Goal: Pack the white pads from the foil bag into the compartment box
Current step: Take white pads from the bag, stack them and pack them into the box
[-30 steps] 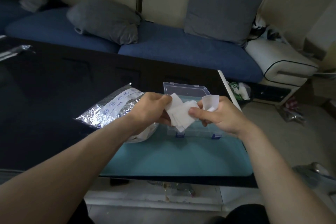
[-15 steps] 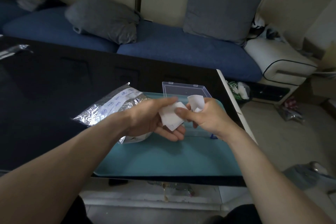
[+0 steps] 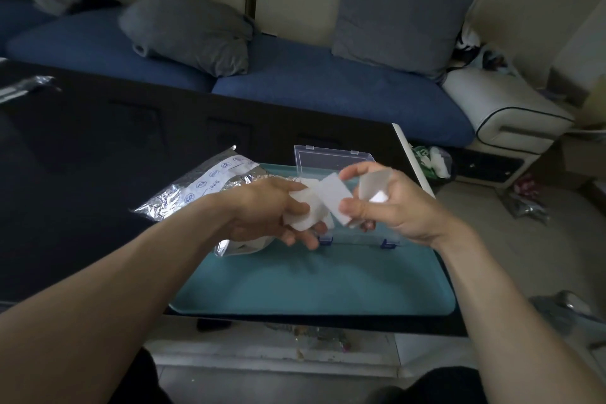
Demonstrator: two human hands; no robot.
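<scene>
My left hand (image 3: 272, 207) holds a small stack of white pads (image 3: 303, 210) above the teal tray. My right hand (image 3: 390, 203) pinches one white pad (image 3: 336, 198) between thumb and forefinger, pulled off the stack, and keeps another pad (image 3: 373, 188) tucked in its palm. The clear compartment box (image 3: 331, 159) stands behind and under the hands with its lid up; its blue latches (image 3: 388, 243) show below them. The crinkled foil bag (image 3: 203, 187) lies to the left, partly under my left forearm. What the box's compartments hold is hidden.
The teal tray (image 3: 311, 285) sits on a dark glossy table (image 3: 82, 154) near its right edge. A blue sofa with grey cushions (image 3: 190, 26) runs behind. Another foil piece (image 3: 26, 87) lies far left. Clutter lies on the floor at the right.
The hands drew together and dropped slightly, then parted. My right hand has drawn one pad off the stack in my left hand.
</scene>
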